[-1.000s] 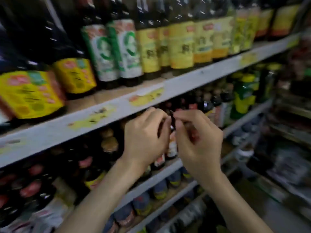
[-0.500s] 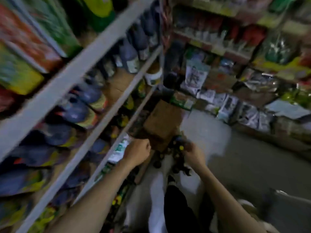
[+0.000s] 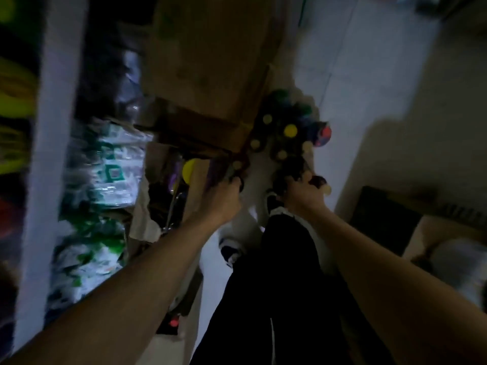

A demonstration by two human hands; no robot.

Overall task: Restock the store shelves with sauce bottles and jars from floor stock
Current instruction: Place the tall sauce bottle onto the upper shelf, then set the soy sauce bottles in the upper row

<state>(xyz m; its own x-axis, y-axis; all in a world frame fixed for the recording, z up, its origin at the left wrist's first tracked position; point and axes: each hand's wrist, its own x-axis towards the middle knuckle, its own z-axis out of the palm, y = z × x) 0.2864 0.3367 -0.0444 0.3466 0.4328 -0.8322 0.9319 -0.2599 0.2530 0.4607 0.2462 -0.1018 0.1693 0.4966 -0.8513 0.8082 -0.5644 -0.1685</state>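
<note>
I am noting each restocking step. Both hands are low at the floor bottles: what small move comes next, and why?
Probably grip a bottle neck in each hand and lift: left hand and right hand reach the floor bottles; blur hides any grip.

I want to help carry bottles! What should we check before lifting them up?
1. Bottles within reach of both hands: ok.
2. Left hand gripping one: cannot tell, blurred.
3. Right hand gripping one: cannot tell, blurred.
4. Box clear of left hand: not ok, its corner is right beside the fingers.
5. Shoe clear of the bottles: not ok, it is close beside the right hand.
</note>
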